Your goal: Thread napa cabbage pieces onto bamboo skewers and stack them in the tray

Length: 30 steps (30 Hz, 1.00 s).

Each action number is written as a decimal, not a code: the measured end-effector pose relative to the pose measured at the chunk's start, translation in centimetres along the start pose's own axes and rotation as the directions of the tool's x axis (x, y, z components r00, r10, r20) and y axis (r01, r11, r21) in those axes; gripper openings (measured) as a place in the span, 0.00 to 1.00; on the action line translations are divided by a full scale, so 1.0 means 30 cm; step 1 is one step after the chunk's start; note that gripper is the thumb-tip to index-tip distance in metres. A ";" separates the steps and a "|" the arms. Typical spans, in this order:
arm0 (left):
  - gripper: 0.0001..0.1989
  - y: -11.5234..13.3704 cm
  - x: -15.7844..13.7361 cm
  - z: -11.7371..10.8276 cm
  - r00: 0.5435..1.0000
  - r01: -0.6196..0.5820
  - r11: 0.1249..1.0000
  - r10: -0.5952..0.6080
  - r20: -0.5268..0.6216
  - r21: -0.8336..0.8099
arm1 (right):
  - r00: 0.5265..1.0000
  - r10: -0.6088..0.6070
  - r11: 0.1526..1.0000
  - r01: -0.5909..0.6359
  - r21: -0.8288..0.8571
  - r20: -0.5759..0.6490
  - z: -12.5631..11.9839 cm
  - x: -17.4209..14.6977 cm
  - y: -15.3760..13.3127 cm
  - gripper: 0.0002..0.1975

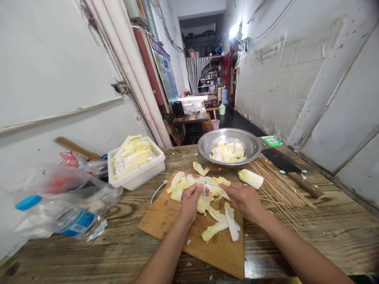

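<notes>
My left hand is closed in a pinch on a strip of napa cabbage leaf, held up over the cutting board. Facing it, my right hand has its fingers closed on a thin bamboo skewer, which points left toward that strip. Whether the tip has gone through the leaf I cannot tell. Beneath and around both hands, loose cabbage pieces lie on the wooden board. A small cabbage heart rests just beyond my right hand, beside a spread of bamboo skewers.
A steel bowl with cabbage pieces stands behind the board. To the left is a white tub stacked with cabbage. A cleaver lies at the right. Plastic bags and a water bottle crowd the table's left side.
</notes>
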<state>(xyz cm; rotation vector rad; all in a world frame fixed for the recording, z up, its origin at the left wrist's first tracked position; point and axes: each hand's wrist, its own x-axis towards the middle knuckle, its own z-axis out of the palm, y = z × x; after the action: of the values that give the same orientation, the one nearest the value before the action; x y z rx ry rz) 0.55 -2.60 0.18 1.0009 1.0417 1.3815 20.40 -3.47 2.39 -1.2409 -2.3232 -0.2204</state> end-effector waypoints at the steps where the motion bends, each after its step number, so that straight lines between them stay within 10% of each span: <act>1: 0.16 0.001 -0.001 0.001 1.000 0.001 1.000 -0.001 0.003 0.004 | 1.000 0.001 1.000 -0.001 -0.001 0.000 -0.002 0.000 -0.001 0.18; 30: 0.16 0.023 -0.009 -0.011 0.990 -0.072 0.983 0.050 0.128 0.169 | 0.999 -0.014 0.973 0.025 0.229 -0.050 0.021 0.003 0.011 0.15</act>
<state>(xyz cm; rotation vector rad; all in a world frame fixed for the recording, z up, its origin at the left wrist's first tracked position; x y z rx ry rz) 0.06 -2.91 0.77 1.2402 1.0587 1.2768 20.41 -3.00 1.87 -1.0867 -2.2475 0.0129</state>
